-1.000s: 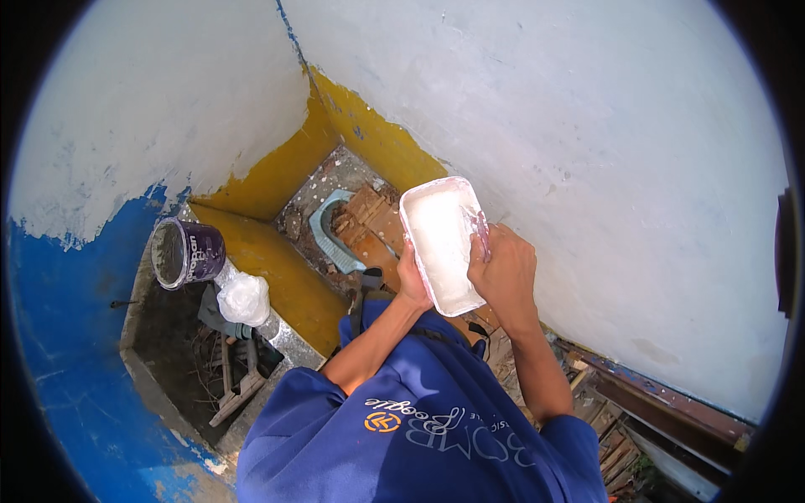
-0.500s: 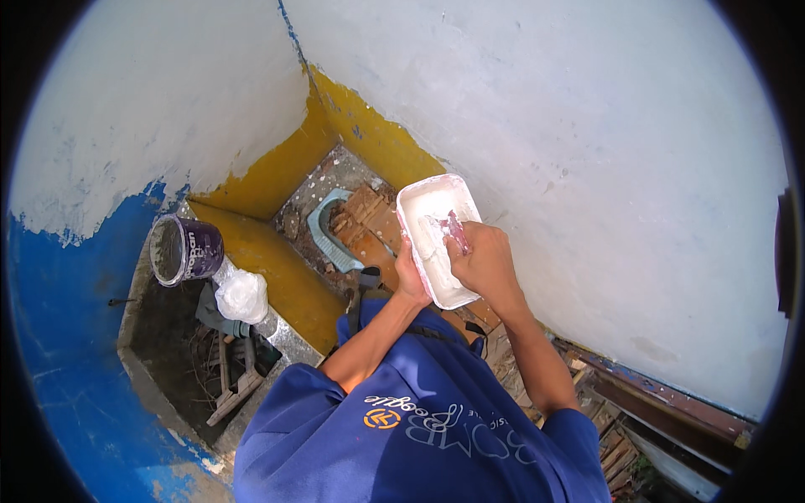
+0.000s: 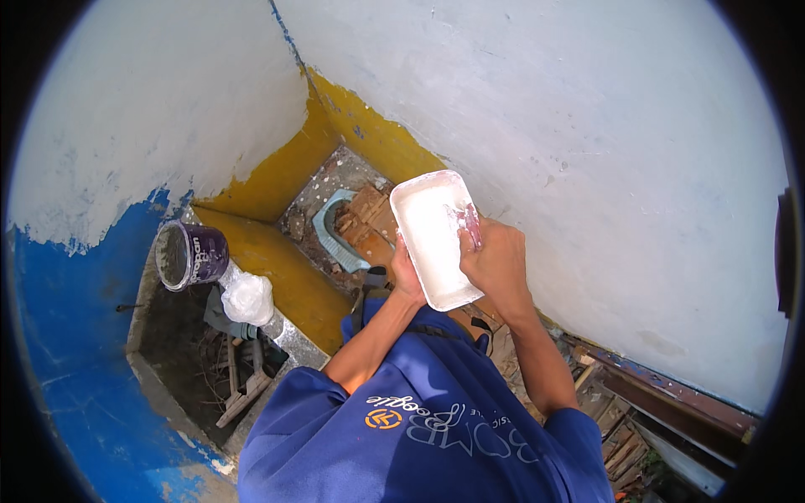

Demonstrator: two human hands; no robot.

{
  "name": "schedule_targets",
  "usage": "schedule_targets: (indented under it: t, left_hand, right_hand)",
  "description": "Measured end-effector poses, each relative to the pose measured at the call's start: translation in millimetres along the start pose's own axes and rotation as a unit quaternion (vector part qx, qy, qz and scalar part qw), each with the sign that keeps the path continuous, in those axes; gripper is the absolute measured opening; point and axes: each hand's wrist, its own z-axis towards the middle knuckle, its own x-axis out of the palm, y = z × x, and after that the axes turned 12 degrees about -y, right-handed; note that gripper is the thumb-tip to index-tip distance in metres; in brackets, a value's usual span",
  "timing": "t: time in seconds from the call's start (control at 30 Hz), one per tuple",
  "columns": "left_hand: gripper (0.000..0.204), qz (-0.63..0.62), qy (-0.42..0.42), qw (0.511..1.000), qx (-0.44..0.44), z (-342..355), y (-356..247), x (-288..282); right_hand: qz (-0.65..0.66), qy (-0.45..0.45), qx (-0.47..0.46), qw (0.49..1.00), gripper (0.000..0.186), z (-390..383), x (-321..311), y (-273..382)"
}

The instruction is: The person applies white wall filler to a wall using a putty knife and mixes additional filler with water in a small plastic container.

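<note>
A white rectangular tray (image 3: 429, 228) smeared with white paste is held in front of me, tilted. My left hand (image 3: 405, 275) grips its lower left edge from beneath. My right hand (image 3: 496, 260) is closed on a small flat tool (image 3: 470, 223) whose paste-covered blade lies inside the tray near its right rim. The white plastered wall (image 3: 604, 159) stands just to the right of both hands.
Below, a floor-level toilet pan (image 3: 329, 231) partly covered by wooden boards (image 3: 369, 220) sits between yellow-painted wall bases. A purple bucket (image 3: 191, 255) and a white plastic bag (image 3: 247, 298) rest on a ledge at left, beside a dark pit with scrap wood.
My right hand has shifted from the tray's right edge onto its inside, dragging the tool through the paste. The tray has tilted slightly; my left hand keeps its hold.
</note>
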Motion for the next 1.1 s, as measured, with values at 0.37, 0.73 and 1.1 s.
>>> schedule_targets:
  t: [0.37,0.73,1.1]
  left_hand:
    - [0.070,0.070,-0.062,0.995,0.017,2.5,0.0,10.5]
    - [0.071,0.039,-0.032,0.999,0.014,7.4,-4.9,9.6]
    - [0.074,0.038,-0.018,0.999,0.025,3.7,-9.9,20.4]
  right_hand:
    - [0.031,0.053,-0.001,0.998,0.018,1.0,8.5,4.3]
    - [0.011,0.018,-0.050,0.999,0.018,1.1,13.7,5.1]
    - [0.052,0.034,-0.001,0.998,0.018,18.7,-4.4,15.7]
